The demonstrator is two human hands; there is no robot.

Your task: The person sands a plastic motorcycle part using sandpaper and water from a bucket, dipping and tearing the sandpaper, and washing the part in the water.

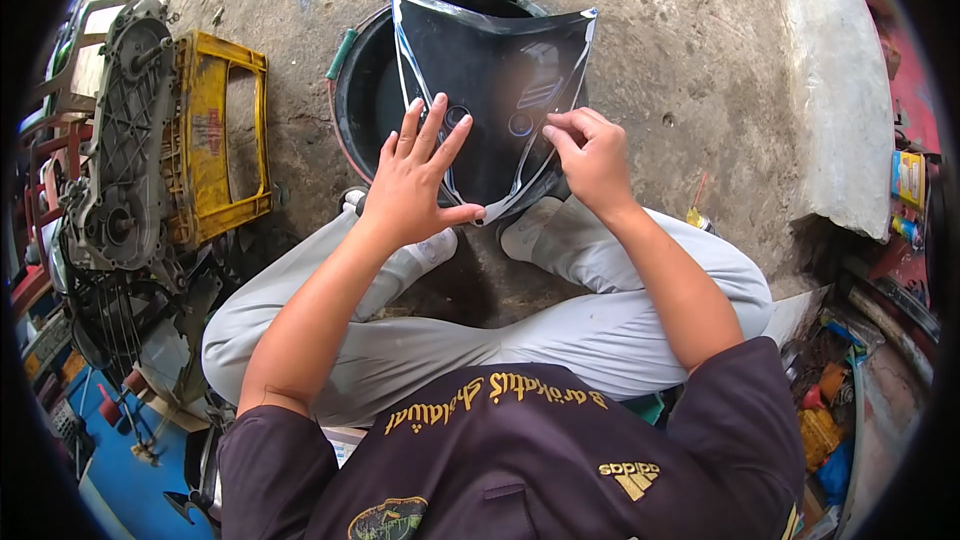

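Observation:
A glossy black panel (490, 70) with white and blue edge stripes lies across the top of a round black bucket (365, 105), which has a green handle grip at its left. Fingers spread, my left hand (420, 175) rests on the panel's lower left part, with the thumb near its narrow bottom end. My right hand (590, 155) is at the panel's right edge, thumb and forefinger pinched together; whatever lies between the fingertips is too small to make out.
A yellow crate (220, 135) and a metal engine casing (125, 140) stand at the left. At the right is a concrete ledge (835, 90). My shoes and bent legs flank the bucket's near side. Assorted parts lie at the lower right.

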